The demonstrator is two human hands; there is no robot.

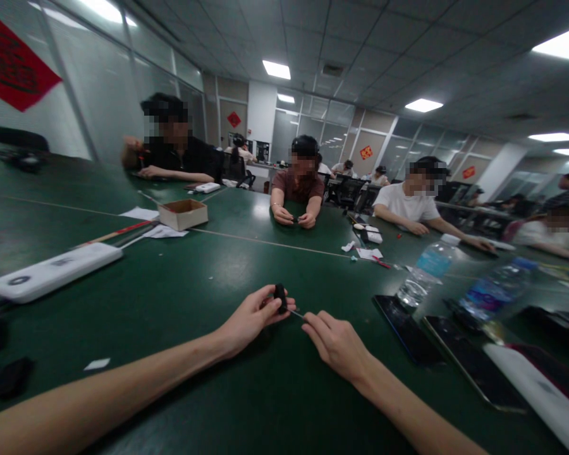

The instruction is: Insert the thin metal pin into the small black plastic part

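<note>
Your left hand (250,318) grips a dark block (280,299); your right hand (337,341) pinches a thin, greyish rod (298,314) above the glossy table (237,268).

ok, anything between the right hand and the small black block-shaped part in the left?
Nothing visible blocks it. Only the thin grey metal-looking rod in the right hand spans the gap toward the small black block-shaped part in the left hand; tip contact is too small to tell.

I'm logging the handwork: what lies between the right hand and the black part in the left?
In the head view, a thin metal shaft runs from the right hand toward the black part; whether it touches is unclear.
</note>
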